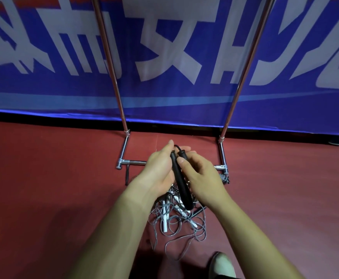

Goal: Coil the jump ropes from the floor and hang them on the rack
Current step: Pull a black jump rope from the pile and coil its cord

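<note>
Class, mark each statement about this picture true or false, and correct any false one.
1. Both the left hand and the right hand hold the pair of black jump-rope handles. True.
2. The tangled grey ropes with white handles hang on the chrome metal rack. False: they lie on the red floor, at the rack's base.
3. A blue banner with white lettering stands behind the rack. True.
4. The black handles rest on the floor. False: they are held above the tangle.
</note>
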Action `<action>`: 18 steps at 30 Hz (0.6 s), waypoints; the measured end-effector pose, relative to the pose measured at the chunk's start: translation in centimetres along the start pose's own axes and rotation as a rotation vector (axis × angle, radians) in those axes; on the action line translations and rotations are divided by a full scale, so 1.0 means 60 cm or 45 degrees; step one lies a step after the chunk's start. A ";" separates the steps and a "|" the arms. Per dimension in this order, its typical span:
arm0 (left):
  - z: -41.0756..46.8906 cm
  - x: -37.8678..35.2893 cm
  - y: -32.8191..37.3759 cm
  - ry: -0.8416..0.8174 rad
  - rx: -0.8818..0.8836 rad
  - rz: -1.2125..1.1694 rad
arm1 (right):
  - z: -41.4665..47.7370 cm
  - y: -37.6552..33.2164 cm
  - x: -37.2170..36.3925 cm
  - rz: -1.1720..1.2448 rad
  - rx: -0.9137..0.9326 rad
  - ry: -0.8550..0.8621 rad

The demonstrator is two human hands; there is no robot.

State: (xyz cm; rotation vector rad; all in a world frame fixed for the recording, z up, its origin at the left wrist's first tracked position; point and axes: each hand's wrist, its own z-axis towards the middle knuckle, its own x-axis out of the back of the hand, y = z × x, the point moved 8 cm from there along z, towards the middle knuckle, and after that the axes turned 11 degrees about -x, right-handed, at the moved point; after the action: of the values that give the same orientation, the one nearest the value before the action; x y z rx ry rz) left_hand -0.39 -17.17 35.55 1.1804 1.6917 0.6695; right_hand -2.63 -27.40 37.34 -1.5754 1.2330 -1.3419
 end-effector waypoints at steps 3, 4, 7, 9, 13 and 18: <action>-0.030 -0.022 -0.001 -0.056 0.022 -0.125 | -0.018 -0.014 0.013 0.045 -0.077 -0.070; -0.040 -0.026 -0.006 -0.049 0.036 -0.165 | -0.023 -0.015 0.015 0.048 -0.103 -0.116; -0.053 -0.021 -0.024 -0.016 0.005 -0.093 | -0.035 0.002 0.002 0.075 -0.215 -0.273; -0.048 -0.010 -0.027 -0.002 -0.048 0.014 | -0.039 0.012 -0.009 0.111 -0.268 -0.317; -0.024 0.001 -0.005 0.037 -0.087 -0.134 | -0.056 0.019 -0.040 0.341 -0.460 -0.623; -0.024 -0.012 0.036 0.003 -0.200 -0.290 | -0.060 0.016 -0.067 0.509 -0.580 -0.849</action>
State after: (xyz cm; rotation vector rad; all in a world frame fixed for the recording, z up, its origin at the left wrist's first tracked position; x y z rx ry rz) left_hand -0.72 -16.92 38.18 0.8626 1.7105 0.6483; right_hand -6.33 -23.63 36.00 -1.7463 1.3577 -0.2407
